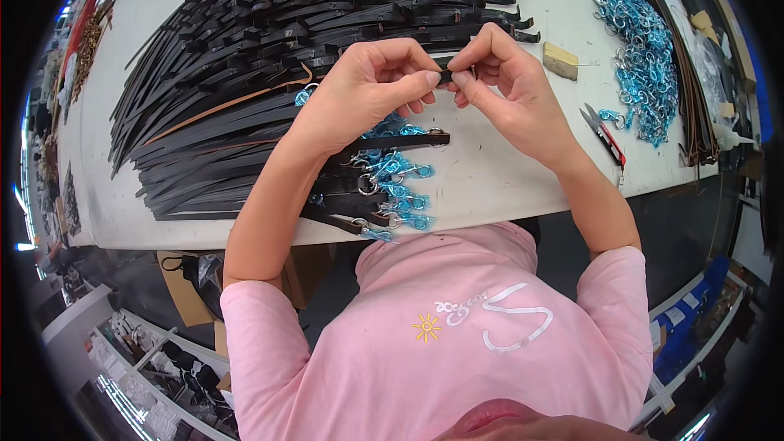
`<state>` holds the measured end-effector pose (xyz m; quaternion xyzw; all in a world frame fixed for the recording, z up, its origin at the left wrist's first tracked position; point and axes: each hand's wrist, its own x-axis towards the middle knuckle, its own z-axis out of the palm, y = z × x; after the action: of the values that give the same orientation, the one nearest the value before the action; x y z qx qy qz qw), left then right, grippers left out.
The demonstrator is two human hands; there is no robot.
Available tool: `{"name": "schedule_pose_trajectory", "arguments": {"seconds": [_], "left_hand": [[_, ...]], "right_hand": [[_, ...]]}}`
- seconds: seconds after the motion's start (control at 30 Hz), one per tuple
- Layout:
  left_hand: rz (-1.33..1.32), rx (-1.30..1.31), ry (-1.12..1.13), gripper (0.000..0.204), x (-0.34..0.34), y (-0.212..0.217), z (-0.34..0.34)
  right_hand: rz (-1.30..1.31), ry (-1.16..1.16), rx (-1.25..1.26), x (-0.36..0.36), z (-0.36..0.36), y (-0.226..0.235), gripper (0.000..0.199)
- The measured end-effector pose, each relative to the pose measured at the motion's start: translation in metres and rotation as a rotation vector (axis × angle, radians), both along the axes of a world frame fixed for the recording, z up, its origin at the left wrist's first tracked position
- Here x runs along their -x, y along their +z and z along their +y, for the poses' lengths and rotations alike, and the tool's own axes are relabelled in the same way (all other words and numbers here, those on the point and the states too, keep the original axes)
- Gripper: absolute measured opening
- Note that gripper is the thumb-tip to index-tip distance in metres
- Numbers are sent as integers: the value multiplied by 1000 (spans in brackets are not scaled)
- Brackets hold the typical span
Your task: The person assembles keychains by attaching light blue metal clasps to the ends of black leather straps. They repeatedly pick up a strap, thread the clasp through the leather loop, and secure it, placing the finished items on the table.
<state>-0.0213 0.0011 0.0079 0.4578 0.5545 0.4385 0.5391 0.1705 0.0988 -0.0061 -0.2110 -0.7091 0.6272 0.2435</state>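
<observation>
Both my hands meet above the table, pinching the end of a black strap between thumbs and fingertips. My left hand grips it from the left, its fingers curled. From the other side my right hand holds the same end with thumb and forefinger. Fingers cover most of this piece, so its fitting cannot be made out. Beyond the hands lies a wide heap of black straps with folded ends. Below my left wrist are black straps with metal rings and blue-wrapped metal clips.
At the right lies a pile of blue-wrapped metal clips, with one loose clip beside it. Red-handled thread snips and a tan block rest near my right hand. Brown straps hang along the table's right edge.
</observation>
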Motion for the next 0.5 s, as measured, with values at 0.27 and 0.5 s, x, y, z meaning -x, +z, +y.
{"name": "schedule_pose_trajectory", "arguments": {"seconds": [0.27,0.5], "left_hand": [[53,1,-27,15,-5,-8,5],[-53,73,-51,22,8,3,4]], "right_hand": [[-26,20,-96,-1,3,-7,10],[12,59,19,1,5,-3,6]]}}
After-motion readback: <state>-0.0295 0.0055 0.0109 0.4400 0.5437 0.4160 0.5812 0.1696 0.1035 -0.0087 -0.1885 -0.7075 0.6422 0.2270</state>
